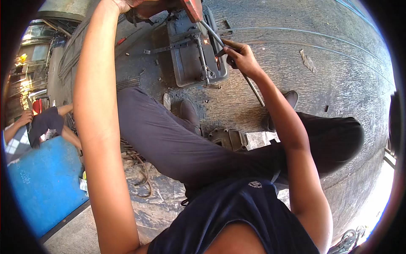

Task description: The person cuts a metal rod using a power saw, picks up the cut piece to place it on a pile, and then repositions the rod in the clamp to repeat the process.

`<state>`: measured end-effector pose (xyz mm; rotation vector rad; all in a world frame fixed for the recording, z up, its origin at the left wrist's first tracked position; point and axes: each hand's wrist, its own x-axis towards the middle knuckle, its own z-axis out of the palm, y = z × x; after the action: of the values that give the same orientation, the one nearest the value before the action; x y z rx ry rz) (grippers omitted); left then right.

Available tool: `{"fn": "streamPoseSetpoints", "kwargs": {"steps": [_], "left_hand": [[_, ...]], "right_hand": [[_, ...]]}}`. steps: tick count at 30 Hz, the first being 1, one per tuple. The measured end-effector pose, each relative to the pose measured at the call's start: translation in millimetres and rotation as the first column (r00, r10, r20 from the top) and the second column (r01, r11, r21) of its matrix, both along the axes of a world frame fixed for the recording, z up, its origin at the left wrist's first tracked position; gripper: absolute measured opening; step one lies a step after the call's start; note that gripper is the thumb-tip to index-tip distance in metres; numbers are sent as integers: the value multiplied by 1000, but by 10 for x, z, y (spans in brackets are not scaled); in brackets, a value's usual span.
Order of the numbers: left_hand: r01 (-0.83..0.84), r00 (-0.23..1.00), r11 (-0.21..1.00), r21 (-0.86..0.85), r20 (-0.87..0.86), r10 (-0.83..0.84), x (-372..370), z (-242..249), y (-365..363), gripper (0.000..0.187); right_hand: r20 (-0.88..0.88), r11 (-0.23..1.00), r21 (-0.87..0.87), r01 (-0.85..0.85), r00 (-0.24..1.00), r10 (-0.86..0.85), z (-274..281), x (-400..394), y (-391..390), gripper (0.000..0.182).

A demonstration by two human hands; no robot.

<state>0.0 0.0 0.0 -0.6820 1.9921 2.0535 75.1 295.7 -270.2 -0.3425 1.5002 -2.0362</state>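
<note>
A cut-off saw with a red upper part (154, 9) and a grey metal base (186, 67) stands on the floor in front of me. My left hand (123, 5), partly cropped by the top edge, is closed at the saw's red part; its fingertips are hidden. A long metal rod (253, 88) runs slantwise from the saw toward my right shoe, with my right hand (242, 58) wrapped around it beside the base. The clamp screw (201, 55) lies along the base. Small orange sparks glow near it.
My shoe (190, 114) is close to the base. A metal casting (228, 139) lies between my legs. Long thin rods (296, 30) cross the floor at upper right. At left, another person's hand (26, 117) shows above a blue panel (48, 182).
</note>
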Motion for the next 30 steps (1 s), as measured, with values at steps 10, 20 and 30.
{"fn": "streamPoseSetpoints", "kwargs": {"steps": [10, 20, 30], "left_hand": [[-64, 997, 997, -32, -33, 63, 58, 2, 97, 22], [-59, 998, 998, -33, -11, 59, 50, 24, 117, 23], [9, 1000, 1000, 1, -24, -9, 43, 39, 66, 22]], "right_hand": [[-269, 942, 246, 231, 949, -162, -294, -28, -73, 29], [-124, 952, 280, 127, 988, -95, 59, -6, 14, 30], [-328, 926, 316, 204, 940, -95, -318, -37, -143, 36]]}}
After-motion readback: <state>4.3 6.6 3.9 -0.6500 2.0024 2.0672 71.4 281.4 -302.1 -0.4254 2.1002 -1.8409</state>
